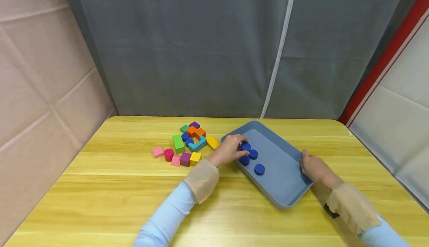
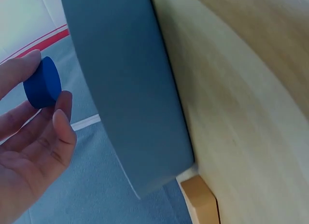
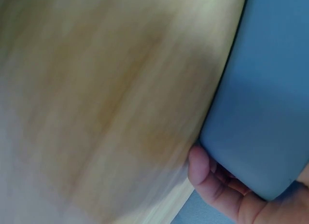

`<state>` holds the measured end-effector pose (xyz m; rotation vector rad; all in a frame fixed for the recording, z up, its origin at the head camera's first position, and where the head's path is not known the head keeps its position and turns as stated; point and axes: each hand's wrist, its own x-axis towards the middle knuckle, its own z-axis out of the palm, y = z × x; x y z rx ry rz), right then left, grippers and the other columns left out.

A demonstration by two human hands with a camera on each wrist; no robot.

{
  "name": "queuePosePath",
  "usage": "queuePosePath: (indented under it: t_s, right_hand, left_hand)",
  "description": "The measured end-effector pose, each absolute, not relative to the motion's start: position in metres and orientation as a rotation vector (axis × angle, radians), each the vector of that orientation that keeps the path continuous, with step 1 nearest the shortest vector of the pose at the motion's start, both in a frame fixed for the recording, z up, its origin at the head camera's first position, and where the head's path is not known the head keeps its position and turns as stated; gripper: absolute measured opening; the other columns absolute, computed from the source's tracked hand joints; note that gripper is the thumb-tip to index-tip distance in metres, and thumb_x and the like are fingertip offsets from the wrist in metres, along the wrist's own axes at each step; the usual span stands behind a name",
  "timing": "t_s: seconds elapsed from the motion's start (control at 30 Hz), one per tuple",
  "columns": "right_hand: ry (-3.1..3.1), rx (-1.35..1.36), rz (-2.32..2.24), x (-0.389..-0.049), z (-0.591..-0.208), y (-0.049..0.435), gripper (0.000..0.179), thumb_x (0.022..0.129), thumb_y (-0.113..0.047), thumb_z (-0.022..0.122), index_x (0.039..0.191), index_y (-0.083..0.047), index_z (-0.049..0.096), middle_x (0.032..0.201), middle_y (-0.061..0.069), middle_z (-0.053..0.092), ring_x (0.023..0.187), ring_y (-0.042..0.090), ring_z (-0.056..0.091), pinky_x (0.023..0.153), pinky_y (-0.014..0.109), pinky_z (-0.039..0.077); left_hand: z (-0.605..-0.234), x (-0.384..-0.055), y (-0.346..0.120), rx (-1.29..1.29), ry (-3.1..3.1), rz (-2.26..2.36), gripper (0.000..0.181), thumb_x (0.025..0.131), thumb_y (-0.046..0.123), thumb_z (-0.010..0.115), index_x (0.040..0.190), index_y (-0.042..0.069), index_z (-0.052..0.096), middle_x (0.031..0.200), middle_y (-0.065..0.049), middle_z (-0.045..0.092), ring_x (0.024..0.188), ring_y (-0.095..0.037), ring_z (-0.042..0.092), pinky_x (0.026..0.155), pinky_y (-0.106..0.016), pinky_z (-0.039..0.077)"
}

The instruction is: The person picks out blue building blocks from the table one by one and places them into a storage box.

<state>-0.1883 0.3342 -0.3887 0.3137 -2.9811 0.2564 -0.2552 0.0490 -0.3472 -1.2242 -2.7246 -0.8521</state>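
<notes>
My left hand (image 1: 229, 149) pinches a blue round block (image 2: 42, 84) between thumb and fingers, above the left end of a grey-blue tray (image 1: 279, 176). Several other blue round blocks, one of them a block (image 1: 259, 169) toward the near side, lie in the tray by that hand. At the tray's right end, my right hand (image 1: 316, 168) grips the rim. In the right wrist view its fingers (image 3: 219, 192) curl at the tray's corner, and part of that hand is out of frame. The tray sits at a slant on the table.
Left of the tray, a loose group of coloured blocks lies on the wooden table (image 1: 110, 187), among them a green block (image 1: 178, 143), a turquoise arch (image 1: 197, 144) and a yellow block (image 1: 212, 142). A grey curtain (image 1: 187, 53) hangs behind the table.
</notes>
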Motion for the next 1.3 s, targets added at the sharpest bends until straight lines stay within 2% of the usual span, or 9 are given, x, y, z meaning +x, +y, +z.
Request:
queuePosePath:
  t_s: [0.33,0.73,1.3]
  right_hand:
    - [-2.965,0.311,0.222,-0.189,-0.392,0.337,0.011,0.084,0.001,0.044,0.082,0.005,0.034,0.055,0.011,0.045,0.048,0.023,0.048,0.042,0.034,0.039]
    - [-2.966,0.319,0.227,-0.187,-0.390,0.335,0.011,0.085,0.001,0.044,0.083,0.006,0.035,0.055,0.009,0.043,0.046,0.020,0.045,0.041,0.031,0.037]
    - [-2.957,0.317,0.212,-0.186,-0.387,0.334,0.011,0.085,0.002,0.044,0.082,0.006,0.035,0.054,0.009,0.043,0.046,0.020,0.046,0.041,0.031,0.037]
  left_hand:
    - [-0.350,-0.252,0.065,-1.241,-2.738,-0.845,0.034,0.082,0.018,0.064,0.109,0.000,0.059,0.104,-0.009,0.061,0.084,-0.014,0.057,0.072,-0.015,0.045]
    - [-0.357,-0.252,0.083,-1.288,-2.749,-0.737,0.032,0.083,0.019,0.062,0.110,0.002,0.059,0.106,-0.007,0.061,0.095,-0.015,0.055,0.084,-0.020,0.043]
    - [-0.360,-0.252,0.099,-1.325,-2.843,-0.557,0.031,0.083,0.016,0.063,0.112,0.006,0.060,0.110,-0.006,0.061,0.098,-0.015,0.055,0.085,-0.019,0.042]
